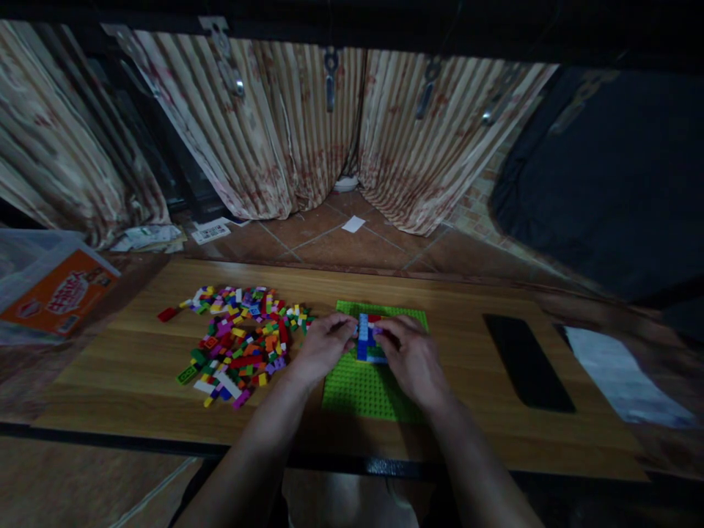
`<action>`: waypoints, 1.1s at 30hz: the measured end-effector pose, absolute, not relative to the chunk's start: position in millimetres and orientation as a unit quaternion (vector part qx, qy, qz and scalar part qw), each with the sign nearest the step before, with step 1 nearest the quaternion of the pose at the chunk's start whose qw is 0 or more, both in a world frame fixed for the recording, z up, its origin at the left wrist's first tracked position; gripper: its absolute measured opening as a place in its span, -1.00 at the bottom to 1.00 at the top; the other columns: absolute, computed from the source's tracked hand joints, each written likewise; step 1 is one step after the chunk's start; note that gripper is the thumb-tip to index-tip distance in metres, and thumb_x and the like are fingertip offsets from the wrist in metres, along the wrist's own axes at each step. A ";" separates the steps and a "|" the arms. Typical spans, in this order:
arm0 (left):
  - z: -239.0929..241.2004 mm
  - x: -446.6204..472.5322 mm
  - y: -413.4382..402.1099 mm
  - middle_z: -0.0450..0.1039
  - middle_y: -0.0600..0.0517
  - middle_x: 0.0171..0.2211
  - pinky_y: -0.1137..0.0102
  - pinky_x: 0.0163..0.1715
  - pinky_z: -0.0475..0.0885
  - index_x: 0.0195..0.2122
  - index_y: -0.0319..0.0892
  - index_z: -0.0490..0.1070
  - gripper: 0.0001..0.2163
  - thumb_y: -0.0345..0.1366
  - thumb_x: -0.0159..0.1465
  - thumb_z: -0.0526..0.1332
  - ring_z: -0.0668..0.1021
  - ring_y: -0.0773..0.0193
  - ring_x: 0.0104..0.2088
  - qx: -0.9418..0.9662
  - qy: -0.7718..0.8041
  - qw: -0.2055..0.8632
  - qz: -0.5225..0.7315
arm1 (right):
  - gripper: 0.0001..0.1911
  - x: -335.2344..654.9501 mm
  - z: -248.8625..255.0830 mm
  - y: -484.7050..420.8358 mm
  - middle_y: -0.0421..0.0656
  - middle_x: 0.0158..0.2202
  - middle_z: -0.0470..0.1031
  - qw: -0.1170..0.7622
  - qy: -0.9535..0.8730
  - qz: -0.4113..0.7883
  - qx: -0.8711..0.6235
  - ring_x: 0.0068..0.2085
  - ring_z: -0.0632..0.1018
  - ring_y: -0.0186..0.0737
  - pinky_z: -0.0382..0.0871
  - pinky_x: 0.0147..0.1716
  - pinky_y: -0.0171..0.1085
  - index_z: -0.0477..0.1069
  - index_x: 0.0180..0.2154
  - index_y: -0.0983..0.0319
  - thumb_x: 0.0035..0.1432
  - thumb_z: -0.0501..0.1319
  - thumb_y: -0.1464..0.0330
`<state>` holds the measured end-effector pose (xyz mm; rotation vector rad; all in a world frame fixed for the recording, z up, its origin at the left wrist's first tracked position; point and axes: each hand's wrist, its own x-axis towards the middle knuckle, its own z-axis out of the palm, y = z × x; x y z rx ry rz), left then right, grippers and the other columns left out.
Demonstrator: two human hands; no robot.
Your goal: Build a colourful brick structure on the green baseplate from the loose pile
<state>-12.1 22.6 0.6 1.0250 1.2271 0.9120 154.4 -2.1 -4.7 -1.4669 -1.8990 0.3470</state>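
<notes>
A green studded baseplate (360,392) lies on the wooden table. On its upper part stands a small build of toy bricks (364,345), with light blue, dark blue and red pieces showing. My left hand (327,343) is at the left side of this build, thumb and fingertips drawn together; what they pinch is too small to make out. From the other side, my right hand (411,356) reaches over the build, its thumb and forefinger closed on a small purple brick (377,331). Part of the build is hidden behind the right fingers.
A loose heap of mixed coloured bricks (242,352) spreads left of the baseplate. On the table's right side lies a flat black object (529,363), with a white sheet (627,374) beyond it. A clear plastic box with an orange label (60,293) stands at far left.
</notes>
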 end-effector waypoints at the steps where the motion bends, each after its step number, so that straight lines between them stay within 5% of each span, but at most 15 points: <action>1: 0.5 -12.1 22.8 0.43 0.10 -0.53 0.52 -0.50 0.31 -0.36 -0.24 0.48 -0.83 -0.23 0.12 0.24 0.43 0.43 -0.54 0.444 0.530 0.606 0.392 | -0.84 153.2 -5.3 -1.5 -0.13 -0.23 0.53 0.350 -0.734 0.129 -0.567 -0.15 0.48 -0.13 0.37 -0.11 -0.15 0.52 -0.21 0.17 0.22 0.16 0.39; 33: -19.6 -12.3 23.2 0.44 0.08 -0.51 0.49 -0.48 0.32 -0.38 -0.20 0.47 -0.83 -0.23 0.16 0.16 0.43 0.37 -0.51 0.548 0.506 0.546 0.381 | -0.80 148.9 -12.3 1.9 -0.15 -0.30 0.58 0.336 -0.728 0.127 -0.584 -0.23 0.52 -0.14 0.36 -0.15 -0.16 0.56 -0.32 0.16 0.21 0.15 0.40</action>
